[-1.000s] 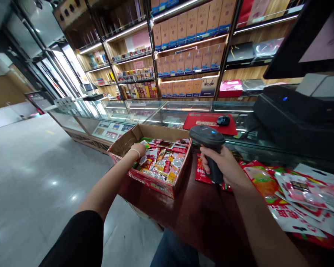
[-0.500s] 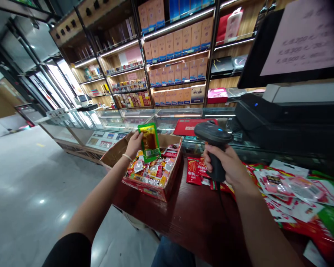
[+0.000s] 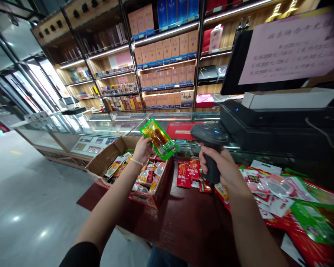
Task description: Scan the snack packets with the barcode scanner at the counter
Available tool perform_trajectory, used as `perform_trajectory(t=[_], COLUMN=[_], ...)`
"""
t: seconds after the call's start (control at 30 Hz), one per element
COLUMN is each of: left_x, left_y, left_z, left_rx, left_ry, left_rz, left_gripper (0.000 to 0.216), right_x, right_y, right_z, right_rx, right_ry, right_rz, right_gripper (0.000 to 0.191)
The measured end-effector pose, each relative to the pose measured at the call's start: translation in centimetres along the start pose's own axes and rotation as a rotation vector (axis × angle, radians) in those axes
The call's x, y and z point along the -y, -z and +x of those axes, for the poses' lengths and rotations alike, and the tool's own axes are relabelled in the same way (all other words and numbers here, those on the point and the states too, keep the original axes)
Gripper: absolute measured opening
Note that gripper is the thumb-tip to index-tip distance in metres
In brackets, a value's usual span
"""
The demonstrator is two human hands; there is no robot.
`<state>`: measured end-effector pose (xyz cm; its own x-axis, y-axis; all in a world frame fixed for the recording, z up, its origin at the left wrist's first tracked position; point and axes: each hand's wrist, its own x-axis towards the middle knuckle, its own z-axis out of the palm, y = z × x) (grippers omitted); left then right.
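Scanning seems in hand: left hand (image 3: 143, 150) pinches a green-edged snack pouch (image 3: 159, 139) above the open carton (image 3: 106, 155), right hand (image 3: 221, 163) grips the barcode scanner (image 3: 210, 135), with aligning them probably called for next.

Green-bordered, gold-and-brown, flat plastic packet (image 3: 159, 138): being held raised, slanting, its top leaning left. Black, pistol-shaped plastic scanner (image 3: 210, 139): being held upright, apart, to the packet's right, glowing blue on top.
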<state>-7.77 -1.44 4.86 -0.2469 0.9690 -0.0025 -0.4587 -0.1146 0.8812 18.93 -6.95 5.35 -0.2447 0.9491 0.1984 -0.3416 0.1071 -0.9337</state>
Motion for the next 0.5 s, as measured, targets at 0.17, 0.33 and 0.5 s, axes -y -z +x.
perform_trajectory(t=[0.17,0.33,0.5], left_x=[1.4,3.4,8.2], left_y=[-3.1,-7.2,-9.9], left_z=[-1.2,-5.1,-9.4], left_rx=[0.012,0.088,0.373], left_ry=[0.087,0.337,0.573], left_rz=[-0.127,-0.294,-0.454], left_gripper=[0.005,0.006,0.009], right_x=[0.9,1.5,1.6], right_y=[1.6,4.4,7.7], right_z=[-0.1,-1.3,-3.8], right_rx=[-0.040,-0.097,-0.136], right_ry=[0.023,0.011,-0.026], right_rz=[0.043,-0.017,-0.070], right_gripper=[0.025,0.028,0.030])
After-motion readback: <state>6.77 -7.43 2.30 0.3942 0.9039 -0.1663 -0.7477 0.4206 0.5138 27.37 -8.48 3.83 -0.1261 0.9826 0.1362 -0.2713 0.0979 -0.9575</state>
